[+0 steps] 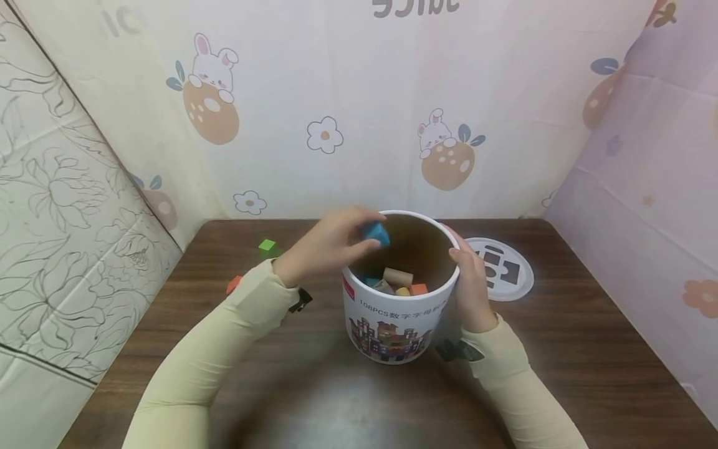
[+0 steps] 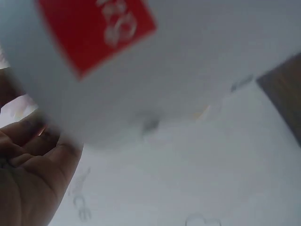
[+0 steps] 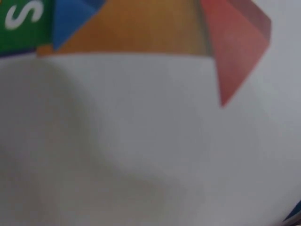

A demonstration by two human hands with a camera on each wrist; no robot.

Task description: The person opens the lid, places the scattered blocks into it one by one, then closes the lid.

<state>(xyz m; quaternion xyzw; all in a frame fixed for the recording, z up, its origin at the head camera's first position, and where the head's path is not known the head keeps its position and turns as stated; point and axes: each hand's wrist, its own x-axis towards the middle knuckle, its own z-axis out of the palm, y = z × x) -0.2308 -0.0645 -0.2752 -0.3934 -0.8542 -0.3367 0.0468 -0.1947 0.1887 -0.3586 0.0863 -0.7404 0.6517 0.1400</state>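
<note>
In the head view my left hand (image 1: 335, 242) pinches a blue block (image 1: 376, 234) over the left rim of a white bucket (image 1: 392, 312). Several wooden blocks lie inside, among them a tan cylinder (image 1: 398, 277) and an orange block (image 1: 418, 289). My right hand (image 1: 473, 287) grips the bucket's right rim, its thumb at the edge and its fingers partly hidden behind the wall. The bucket's white side fills most of both wrist views. At the left of the left wrist view, part of the left hand (image 2: 35, 169) shows.
A white lid (image 1: 524, 280) with shaped holes lies on the dark wooden table (image 1: 336, 405) to the right, behind the right hand. Left of the bucket are a green block (image 1: 267, 246) and an orange-red block (image 1: 233, 285) partly covered by the left sleeve. Patterned cloth hangs behind.
</note>
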